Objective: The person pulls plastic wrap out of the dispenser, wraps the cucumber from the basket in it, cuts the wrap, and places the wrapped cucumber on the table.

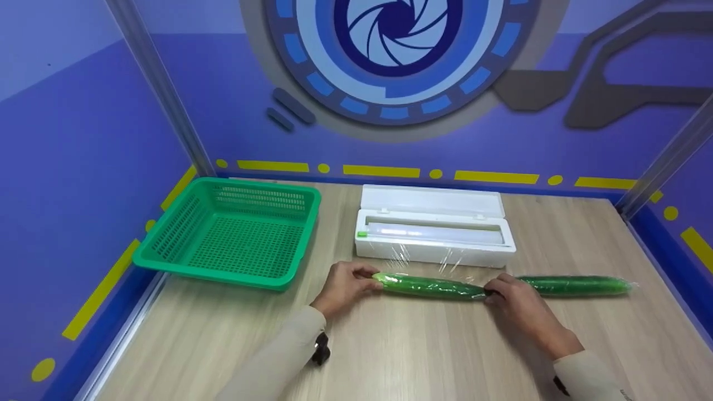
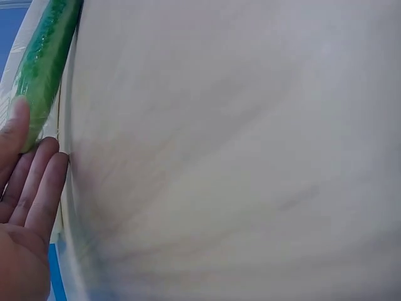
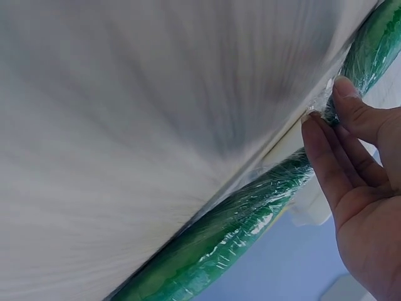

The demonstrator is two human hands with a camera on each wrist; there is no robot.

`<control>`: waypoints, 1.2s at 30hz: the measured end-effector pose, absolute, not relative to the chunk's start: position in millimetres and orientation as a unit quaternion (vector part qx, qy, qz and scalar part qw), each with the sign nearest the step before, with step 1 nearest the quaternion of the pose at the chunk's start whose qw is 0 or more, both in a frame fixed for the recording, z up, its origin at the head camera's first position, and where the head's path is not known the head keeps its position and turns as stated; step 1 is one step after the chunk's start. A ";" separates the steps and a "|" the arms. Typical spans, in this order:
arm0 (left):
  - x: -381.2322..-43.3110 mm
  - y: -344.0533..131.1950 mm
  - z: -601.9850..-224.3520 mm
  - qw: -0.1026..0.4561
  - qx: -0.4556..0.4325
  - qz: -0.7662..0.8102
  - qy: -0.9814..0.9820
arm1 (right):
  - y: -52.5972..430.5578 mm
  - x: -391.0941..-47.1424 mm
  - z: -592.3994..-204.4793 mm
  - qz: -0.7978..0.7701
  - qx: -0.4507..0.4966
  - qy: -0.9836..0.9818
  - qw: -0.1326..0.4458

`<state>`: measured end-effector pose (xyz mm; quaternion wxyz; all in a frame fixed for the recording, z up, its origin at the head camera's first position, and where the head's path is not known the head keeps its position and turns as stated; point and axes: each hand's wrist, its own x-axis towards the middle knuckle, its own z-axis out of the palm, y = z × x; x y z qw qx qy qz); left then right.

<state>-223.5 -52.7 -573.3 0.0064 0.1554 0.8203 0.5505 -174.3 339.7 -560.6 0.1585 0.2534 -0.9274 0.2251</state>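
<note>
A cucumber (image 1: pixel 429 286) under clear cling film lies crosswise on the table. My left hand (image 1: pixel 345 287) pinches its pale left end between thumb and fingers. At its dark right end, my right hand (image 1: pixel 521 303) pinches the tip and gathered film with thumb and fingertips. Stretched film (image 1: pixel 426 257) runs from this cucumber back to the white dispenser box (image 1: pixel 434 254). A second cucumber (image 1: pixel 582 285), wrapped in film, lies to the right, its left end partly hidden behind my right hand. In the right wrist view, crinkled film shows at my fingertips.
Just behind the cucumber, the box stands with its lid (image 1: pixel 431 201) raised and a film roll (image 1: pixel 434 233) inside. A green slider (image 1: pixel 362 234) sits at its left. A green plastic basket (image 1: pixel 227 275) stands at the left. Walls (image 1: pixel 334 147) border the table (image 1: pixel 401 351).
</note>
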 end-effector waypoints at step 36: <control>-278.3 -50.9 -542.2 -0.083 0.095 0.500 0.857 | 340.8 -170.5 -563.7 0.200 0.284 -0.918 0.192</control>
